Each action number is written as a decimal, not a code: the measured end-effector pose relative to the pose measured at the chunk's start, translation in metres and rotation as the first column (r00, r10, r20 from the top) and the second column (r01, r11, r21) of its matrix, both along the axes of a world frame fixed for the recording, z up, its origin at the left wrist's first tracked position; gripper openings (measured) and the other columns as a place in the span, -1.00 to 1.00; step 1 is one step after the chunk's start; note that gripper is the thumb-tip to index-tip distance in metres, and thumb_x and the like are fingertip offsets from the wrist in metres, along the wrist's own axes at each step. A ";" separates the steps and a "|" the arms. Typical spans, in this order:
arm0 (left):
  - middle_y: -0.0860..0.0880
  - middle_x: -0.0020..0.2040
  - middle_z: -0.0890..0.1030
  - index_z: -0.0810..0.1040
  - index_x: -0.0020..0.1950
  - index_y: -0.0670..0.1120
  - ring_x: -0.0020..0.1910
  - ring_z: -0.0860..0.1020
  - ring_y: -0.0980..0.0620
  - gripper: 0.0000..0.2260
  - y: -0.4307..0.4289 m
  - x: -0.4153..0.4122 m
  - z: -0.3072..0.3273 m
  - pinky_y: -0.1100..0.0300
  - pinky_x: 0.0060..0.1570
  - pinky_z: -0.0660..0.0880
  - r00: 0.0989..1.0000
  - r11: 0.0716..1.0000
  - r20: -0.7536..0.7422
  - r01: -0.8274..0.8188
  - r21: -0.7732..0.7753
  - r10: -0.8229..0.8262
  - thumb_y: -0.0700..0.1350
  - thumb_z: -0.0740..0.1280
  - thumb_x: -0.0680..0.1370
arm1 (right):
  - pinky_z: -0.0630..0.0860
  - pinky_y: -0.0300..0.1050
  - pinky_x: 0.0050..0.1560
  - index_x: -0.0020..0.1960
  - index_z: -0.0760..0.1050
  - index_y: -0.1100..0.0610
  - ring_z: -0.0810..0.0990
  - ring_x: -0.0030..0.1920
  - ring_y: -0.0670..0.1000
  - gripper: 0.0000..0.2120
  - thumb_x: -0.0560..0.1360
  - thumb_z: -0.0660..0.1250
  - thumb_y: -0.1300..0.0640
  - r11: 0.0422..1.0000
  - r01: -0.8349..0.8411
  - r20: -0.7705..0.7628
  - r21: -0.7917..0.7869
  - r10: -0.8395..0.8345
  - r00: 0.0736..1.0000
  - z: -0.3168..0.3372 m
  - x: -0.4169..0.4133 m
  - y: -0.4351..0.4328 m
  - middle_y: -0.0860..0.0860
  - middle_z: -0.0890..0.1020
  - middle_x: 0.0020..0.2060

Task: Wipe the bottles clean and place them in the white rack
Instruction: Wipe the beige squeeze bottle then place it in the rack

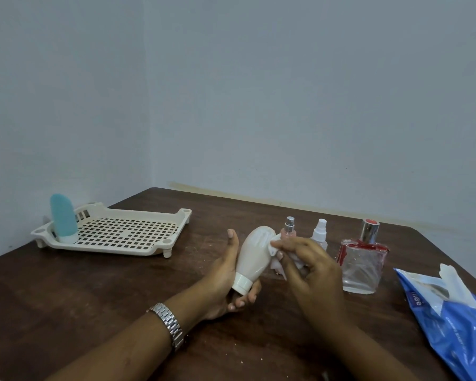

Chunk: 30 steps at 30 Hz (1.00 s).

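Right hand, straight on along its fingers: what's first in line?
The wipe the right hand pinches, then at once the cream bottle held in the left hand; wipe and bottle seem to touch already.

free: table (94, 284) left, up to rack (107, 249) | blocked: perfume bottle (362, 268) right

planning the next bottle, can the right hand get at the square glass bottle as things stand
Probably yes: the glass bottle stands just beside the right hand with nothing between them. But that hand pinches a wipe against the white bottle.
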<state>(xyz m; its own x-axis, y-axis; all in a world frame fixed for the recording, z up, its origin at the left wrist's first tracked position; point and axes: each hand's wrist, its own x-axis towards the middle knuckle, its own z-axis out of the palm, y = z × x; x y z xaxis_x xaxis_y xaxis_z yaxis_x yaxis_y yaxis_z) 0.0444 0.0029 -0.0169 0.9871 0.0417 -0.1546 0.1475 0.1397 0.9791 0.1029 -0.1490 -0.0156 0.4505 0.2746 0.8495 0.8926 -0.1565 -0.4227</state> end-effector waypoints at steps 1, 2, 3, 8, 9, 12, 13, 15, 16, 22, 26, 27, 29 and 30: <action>-0.12 -0.53 0.45 0.53 0.11 -0.20 -0.71 0.30 0.10 -0.13 -0.001 -0.001 0.000 0.41 -0.69 0.20 1.000 1.000 0.010 0.008 0.014 -0.008 0.47 -0.19 0.36 | 0.44 -0.49 -0.02 -0.01 0.63 0.09 0.53 0.03 -0.31 -0.73 0.40 0.41 0.39 0.999 -0.013 -0.034 0.030 0.014 0.999 0.000 0.000 0.000 -0.21 0.59 -0.06; -0.12 -0.53 0.45 0.54 0.09 -0.17 -0.71 0.30 0.10 -0.15 -0.001 -0.001 0.000 0.41 -0.68 0.20 1.000 1.000 0.020 0.013 0.028 -0.013 0.47 -0.18 0.36 | 0.45 -0.47 -0.03 -0.02 0.62 0.07 0.54 0.03 -0.29 -0.73 0.40 0.41 0.39 0.998 -0.031 -0.067 0.060 0.035 0.997 0.000 0.000 -0.001 -0.19 0.60 -0.05; -0.12 -0.53 0.45 0.54 0.08 -0.15 -0.70 0.30 0.10 -0.18 -0.001 -0.001 0.000 0.41 -0.68 0.20 0.999 0.999 0.029 0.018 0.043 -0.019 0.46 -0.18 0.37 | 0.46 -0.46 -0.04 -0.02 0.61 0.04 0.56 0.02 -0.27 -0.72 0.41 0.40 0.38 0.995 -0.051 -0.107 0.089 0.061 0.992 0.000 0.000 -0.001 -0.17 0.62 -0.05; -0.09 -0.55 0.43 0.53 0.11 -0.14 -0.70 0.30 0.11 -0.21 -0.002 -0.002 -0.001 0.40 -0.68 0.19 0.997 0.993 0.036 0.072 0.092 -0.075 0.41 -0.22 0.45 | 0.52 -0.40 -0.09 0.00 0.60 0.01 0.61 0.01 -0.20 -0.74 0.46 0.34 0.34 0.962 -0.159 -0.368 0.223 0.234 0.900 0.004 0.003 -0.003 -0.07 0.65 -0.01; -0.10 -0.55 0.42 0.53 0.10 -0.13 -0.70 0.29 0.11 -0.22 -0.002 -0.002 -0.001 0.41 -0.68 0.19 0.996 0.992 0.032 0.080 0.094 -0.083 0.42 -0.21 0.45 | 0.52 -0.41 -0.11 0.01 0.60 0.03 0.61 0.02 -0.19 -0.75 0.47 0.33 0.34 0.957 -0.180 -0.392 0.228 0.259 0.883 0.005 0.004 -0.004 -0.06 0.65 -0.01; -0.10 -0.55 0.42 0.53 0.05 -0.13 -0.69 0.29 0.11 -0.22 -0.002 -0.002 0.000 0.41 -0.68 0.19 0.994 0.987 0.022 0.105 0.120 -0.108 0.43 -0.20 0.42 | 0.51 -0.40 -0.09 0.00 0.61 0.06 0.61 0.04 -0.15 -0.75 0.47 0.31 0.36 0.948 -0.237 -0.422 0.212 0.308 0.853 0.009 0.009 -0.007 -0.08 0.67 -0.02; -0.09 -0.55 0.42 0.52 0.05 -0.14 -0.69 0.29 0.11 -0.21 -0.001 -0.002 0.000 0.41 -0.68 0.18 0.992 0.984 0.021 0.120 0.134 -0.124 0.44 -0.20 0.41 | 0.51 -0.38 -0.07 0.00 0.61 0.06 0.61 0.04 -0.14 -0.74 0.48 0.30 0.37 0.948 -0.246 -0.426 0.204 0.312 0.849 0.009 0.011 -0.009 -0.08 0.68 -0.04; -0.08 -0.54 0.43 0.50 0.16 -0.14 -0.68 0.30 0.12 -0.19 0.000 -0.002 0.000 0.40 -0.67 0.18 0.986 0.974 0.016 0.160 0.163 -0.165 0.44 -0.21 0.41 | 0.51 -0.35 -0.03 -0.01 0.62 0.07 0.61 0.06 -0.11 -0.74 0.48 0.29 0.38 0.946 -0.266 -0.437 0.185 0.322 0.840 0.011 0.015 -0.011 -0.08 0.69 -0.04; -0.08 -0.53 0.43 0.48 0.22 -0.12 -0.67 0.30 0.12 -0.18 0.001 -0.002 0.000 0.39 -0.67 0.19 0.983 0.968 0.011 0.179 0.178 -0.184 0.44 -0.21 0.41 | 0.52 -0.33 -0.02 -0.01 0.62 0.07 0.61 0.06 -0.09 -0.74 0.49 0.28 0.38 0.942 -0.285 -0.448 0.179 0.336 0.829 0.012 0.017 -0.013 -0.07 0.69 -0.03; -0.07 -0.53 0.43 0.43 0.30 -0.08 -0.66 0.31 0.14 -0.16 0.001 -0.003 0.000 0.39 -0.67 0.20 0.961 0.935 -0.007 0.269 0.232 -0.275 0.46 -0.21 0.37 | 0.54 -0.31 -0.11 -0.05 0.63 0.11 0.60 0.07 -0.09 -0.76 0.50 0.24 0.36 0.914 -0.378 -0.494 0.147 0.399 0.773 0.018 0.018 -0.019 -0.01 0.65 0.02; -0.07 -0.52 0.43 0.45 0.28 -0.03 -0.66 0.31 0.14 -0.15 0.001 -0.003 0.001 0.38 -0.67 0.20 0.956 0.929 -0.006 0.287 0.233 -0.294 0.49 -0.20 0.32 | 0.56 -0.26 -0.07 -0.08 0.63 0.09 0.56 0.14 -0.12 -0.73 0.52 0.22 0.36 0.910 -0.400 -0.531 0.111 0.395 0.750 0.018 0.020 -0.020 -0.06 0.67 -0.05; -0.07 -0.53 0.42 0.47 0.25 -0.02 -0.66 0.31 0.13 -0.15 0.001 -0.003 0.001 0.38 -0.67 0.19 0.957 0.931 -0.004 0.284 0.231 -0.291 0.50 -0.20 0.31 | 0.56 -0.24 -0.03 -0.08 0.63 0.08 0.56 0.15 -0.11 -0.73 0.52 0.22 0.35 0.911 -0.401 -0.533 0.102 0.390 0.751 0.017 0.021 -0.020 -0.07 0.67 -0.04; -0.07 -0.54 0.41 0.49 0.21 -0.06 -0.67 0.29 0.13 -0.13 0.001 -0.003 0.001 0.39 -0.67 0.17 0.964 0.939 0.001 0.260 0.224 -0.266 0.49 -0.22 0.31 | 0.55 -0.24 0.02 -0.08 0.64 0.06 0.56 0.15 -0.09 -0.71 0.53 0.21 0.36 0.918 -0.387 -0.519 0.092 0.376 0.767 0.016 0.022 -0.020 -0.07 0.67 -0.03; -0.07 -0.55 0.40 0.50 0.20 -0.09 -0.68 0.28 0.13 -0.12 0.000 -0.003 0.001 0.40 -0.67 0.16 0.968 0.945 0.004 0.242 0.221 -0.249 0.49 -0.22 0.31 | 0.54 -0.27 0.01 -0.08 0.64 0.06 0.56 0.14 -0.09 -0.70 0.53 0.21 0.36 0.924 -0.372 -0.504 0.092 0.365 0.782 0.016 0.022 -0.019 -0.06 0.67 -0.03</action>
<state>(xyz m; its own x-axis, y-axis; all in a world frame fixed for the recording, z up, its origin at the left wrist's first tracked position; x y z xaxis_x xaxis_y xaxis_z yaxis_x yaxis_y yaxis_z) 0.0411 0.0031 -0.0160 0.9751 -0.1738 -0.1377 0.1192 -0.1131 0.9864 0.1245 -0.1679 0.0006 0.6746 0.5164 0.5275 0.5454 0.1328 -0.8276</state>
